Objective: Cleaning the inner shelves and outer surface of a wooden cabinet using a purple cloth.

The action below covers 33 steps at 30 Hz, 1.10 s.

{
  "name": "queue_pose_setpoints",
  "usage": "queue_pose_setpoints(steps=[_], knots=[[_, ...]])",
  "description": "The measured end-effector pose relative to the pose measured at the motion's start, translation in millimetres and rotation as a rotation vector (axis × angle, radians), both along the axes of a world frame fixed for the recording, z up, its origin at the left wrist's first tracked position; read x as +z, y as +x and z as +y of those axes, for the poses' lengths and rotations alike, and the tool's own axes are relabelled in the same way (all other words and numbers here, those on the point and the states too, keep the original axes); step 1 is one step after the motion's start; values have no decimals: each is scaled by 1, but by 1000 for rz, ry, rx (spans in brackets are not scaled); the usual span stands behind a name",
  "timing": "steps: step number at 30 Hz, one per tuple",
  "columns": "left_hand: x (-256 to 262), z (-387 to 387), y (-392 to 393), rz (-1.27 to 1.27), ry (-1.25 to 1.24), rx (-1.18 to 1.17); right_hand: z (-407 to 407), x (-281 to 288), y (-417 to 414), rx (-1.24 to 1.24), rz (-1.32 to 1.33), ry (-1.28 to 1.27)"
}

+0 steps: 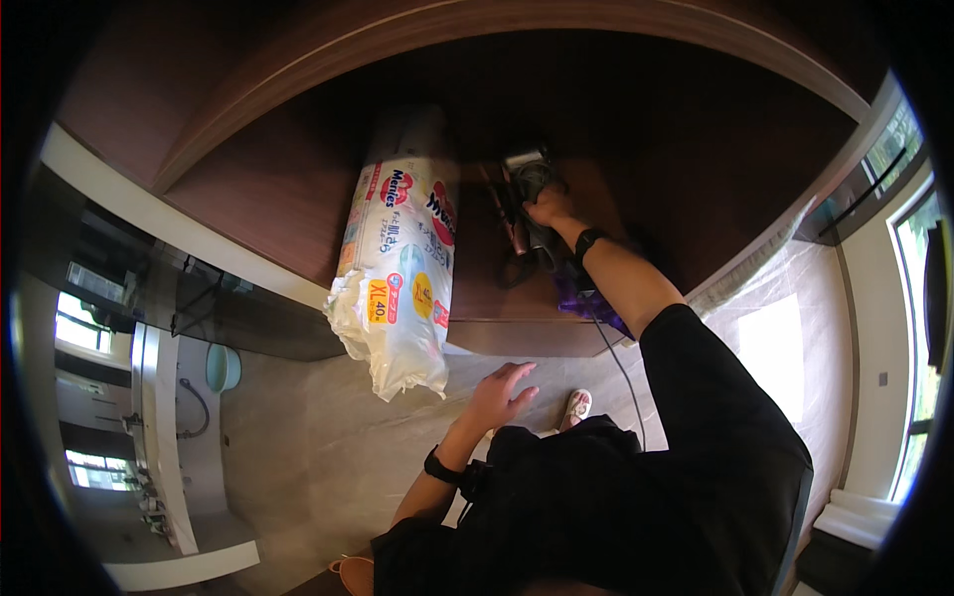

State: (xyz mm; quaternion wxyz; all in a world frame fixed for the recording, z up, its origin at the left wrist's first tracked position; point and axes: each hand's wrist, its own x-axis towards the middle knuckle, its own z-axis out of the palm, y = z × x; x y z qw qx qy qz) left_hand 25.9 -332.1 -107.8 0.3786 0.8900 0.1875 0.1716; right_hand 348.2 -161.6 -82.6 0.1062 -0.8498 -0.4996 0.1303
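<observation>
My right hand [550, 205] reaches onto a dark brown wooden shelf [484, 302] and touches a grey, hose-like or corded item [533, 175] whose kind I cannot tell; whether the fingers grip it is hidden. Close to it, on the left, lie copper-coloured hair-styling tools [514, 231] with a dark cord. A large white plastic pack of Merries diapers [402, 246] lies to the left, its torn end sticking out past the shelf's front edge. My left hand [503, 395] hangs in front of the shelf, fingers apart, holding nothing. Purple fabric [577, 302] lies under my right forearm.
A thin cable [622, 369] runs down from the shelf edge beside my body. Shelf side panels and an upper board [671, 18] frame the compartment. A washbasin counter [160, 417] and a light green basin [223, 368] stand at the left. Windows are at the right.
</observation>
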Motion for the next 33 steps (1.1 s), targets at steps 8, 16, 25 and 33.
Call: queue_pose_setpoints(steps=[8,16,25,33], knots=[[6,20,-9,-89,14,120,36,11,-49,-7,-2,-89],[20,21,7,-70,58,44,1,14,-42,130,173,-22],[41,37,90,-51,65,-54,-188,3,-14,-50,-128,580],[-15,39,170,-5,392,-153,-233,-40,-21,-54,-244,397]])
